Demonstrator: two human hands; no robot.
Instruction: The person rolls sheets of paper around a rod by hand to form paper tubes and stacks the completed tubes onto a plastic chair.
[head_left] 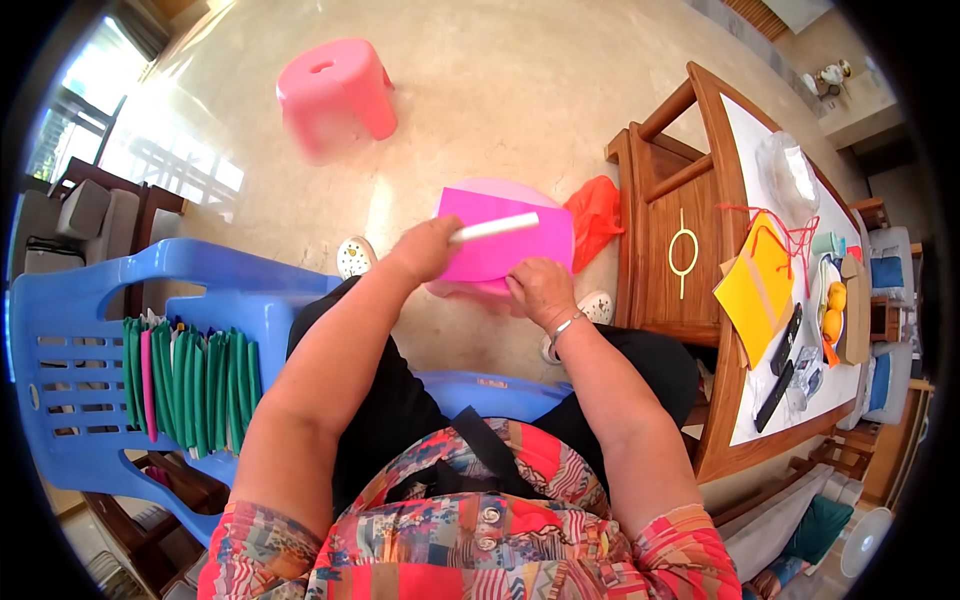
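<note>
My left hand [427,250] is closed around one end of a white rod-like stick [500,227], which points to the right above a bright magenta sheet [480,258]. What the stick is made of I cannot make out. The sheet lies over the top of a light pink stool [497,187] between my knees. At the sheet's near right edge, my right hand [543,291], with a bracelet on its wrist, has its fingers curled and pressed on the paper. The fingertips partly cover that edge.
A red plastic bag [594,222] sits right of the stool. A wooden table [716,440] at right bears a yellow sheet [757,290], red string and oranges [832,318]. On a blue chair [210,262] at left stand several green folded pieces [195,385]. Ahead is another pink stool [335,85].
</note>
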